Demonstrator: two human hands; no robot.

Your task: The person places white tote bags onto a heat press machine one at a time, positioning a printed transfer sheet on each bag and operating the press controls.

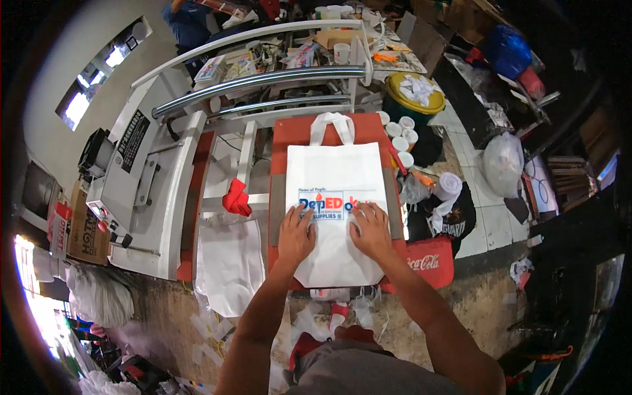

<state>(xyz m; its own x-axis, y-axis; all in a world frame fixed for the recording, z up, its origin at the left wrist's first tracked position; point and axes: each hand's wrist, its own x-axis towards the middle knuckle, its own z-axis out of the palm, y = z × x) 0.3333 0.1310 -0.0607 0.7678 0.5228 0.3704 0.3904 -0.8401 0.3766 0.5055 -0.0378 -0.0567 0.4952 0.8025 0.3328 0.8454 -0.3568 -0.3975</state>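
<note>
A white fabric tote bag (335,168) lies flat on the red platen (291,128) of a heat press, its looped handles towards the far edge. Blue and red printed lettering (323,203) crosses its middle. My left hand (296,237) rests palm down at the print's left end, covering part of it. Over the right end, my right hand (370,229) presses flat with its fingers spread a little. Neither hand grips anything; whether a loose transfer sheet lies beneath the fingers cannot be told.
On the left stands the press's white heating head (148,182), with steel rails (261,89) running across behind the bag. Another white bag (232,266) and a red cloth (237,198) lie beside the platen. To the right are white cups (406,159) and a yellow-lidded bin (395,91).
</note>
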